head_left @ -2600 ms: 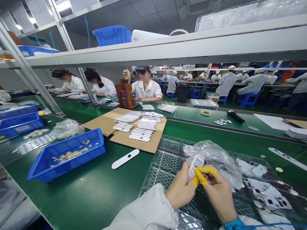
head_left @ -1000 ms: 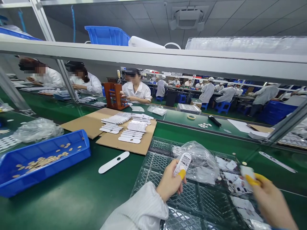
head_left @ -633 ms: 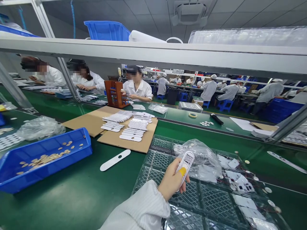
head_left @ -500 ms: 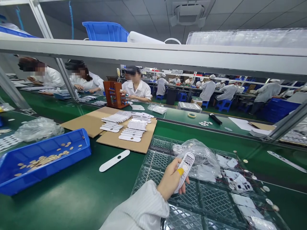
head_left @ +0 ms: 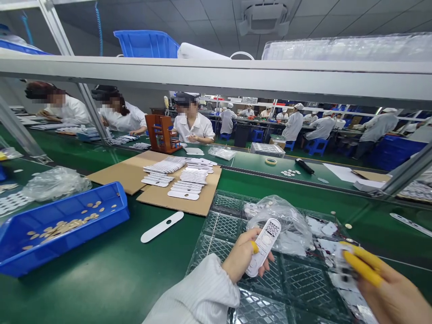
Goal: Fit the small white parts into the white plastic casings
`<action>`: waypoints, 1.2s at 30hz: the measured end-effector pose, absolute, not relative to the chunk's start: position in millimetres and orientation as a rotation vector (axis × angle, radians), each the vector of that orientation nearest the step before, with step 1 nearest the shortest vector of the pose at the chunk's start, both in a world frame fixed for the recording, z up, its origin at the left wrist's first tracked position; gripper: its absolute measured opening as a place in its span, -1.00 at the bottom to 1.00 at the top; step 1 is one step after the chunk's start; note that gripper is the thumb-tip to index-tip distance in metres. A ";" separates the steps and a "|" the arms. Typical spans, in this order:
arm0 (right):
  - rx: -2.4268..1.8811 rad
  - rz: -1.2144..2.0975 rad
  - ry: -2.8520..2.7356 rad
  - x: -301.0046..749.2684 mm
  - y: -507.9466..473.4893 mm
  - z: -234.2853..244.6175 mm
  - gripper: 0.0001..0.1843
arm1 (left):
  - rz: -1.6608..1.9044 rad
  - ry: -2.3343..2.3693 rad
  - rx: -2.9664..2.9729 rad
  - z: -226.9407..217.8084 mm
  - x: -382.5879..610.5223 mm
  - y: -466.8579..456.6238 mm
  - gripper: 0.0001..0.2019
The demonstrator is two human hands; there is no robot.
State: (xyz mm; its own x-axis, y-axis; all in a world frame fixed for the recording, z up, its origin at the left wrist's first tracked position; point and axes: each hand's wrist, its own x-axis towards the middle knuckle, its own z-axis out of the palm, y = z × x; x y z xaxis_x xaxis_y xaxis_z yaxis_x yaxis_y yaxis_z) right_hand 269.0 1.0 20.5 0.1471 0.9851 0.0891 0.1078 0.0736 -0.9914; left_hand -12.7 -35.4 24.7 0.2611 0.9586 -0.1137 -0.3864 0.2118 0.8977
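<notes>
In my left hand (head_left: 243, 253) is a long white plastic housing (head_left: 263, 248) with rounded ends and a dark grid of slots at its upper end. The thumb wears a yellow finger cot and presses on its face. My right hand (head_left: 381, 272), with yellow finger cots, pinches a small white part with black spots (head_left: 344, 264), blurred by motion, above the right side of the tray. Below both hands is a dark, clear-walled plastic tray (head_left: 303, 278) with mesh-patterned compartments. White parts with thin wires (head_left: 324, 227) lie along its right side.
A crumpled clear bag (head_left: 278, 222) lies on the tray. To the left are a blue bin (head_left: 101, 229) of tan discs, a single white strip (head_left: 162, 227), and cardboard (head_left: 211, 198) bearing rows of white housings (head_left: 184, 195). Co-workers (head_left: 194, 123) sit across the bench, under a shelf (head_left: 216, 74).
My right hand has come into view from the right with a small white part in its fingers. My left hand still holds the housing, slightly farther right and lower.
</notes>
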 end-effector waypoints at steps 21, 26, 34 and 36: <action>-0.951 1.252 -1.323 135.0 30.2 1.5 -0.64 | 1.208 0.910 0.988 14.7 -9.3 -29.7 -0.65; -0.959 1.225 -1.294 132.4 25.8 -2.5 -0.57 | 1.182 0.970 1.043 19.7 -6.5 -31.5 -0.68; -0.910 1.339 -1.296 132.6 28.3 2.5 -0.62 | 1.172 1.001 1.089 26.3 -7.2 -32.3 -0.69; -0.901 1.486 -1.300 135.4 29.8 0.9 -0.67 | 1.160 0.997 1.100 25.5 -7.9 -32.2 -0.67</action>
State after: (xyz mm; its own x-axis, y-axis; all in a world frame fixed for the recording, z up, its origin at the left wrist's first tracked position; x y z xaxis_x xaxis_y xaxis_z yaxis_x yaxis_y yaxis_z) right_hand 135.4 29.8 0.9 -0.2949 0.9542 0.0502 -0.1763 -0.0027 -0.9843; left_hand -7.9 -32.2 25.5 0.1375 0.9900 -0.0332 -0.1815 0.0582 0.9817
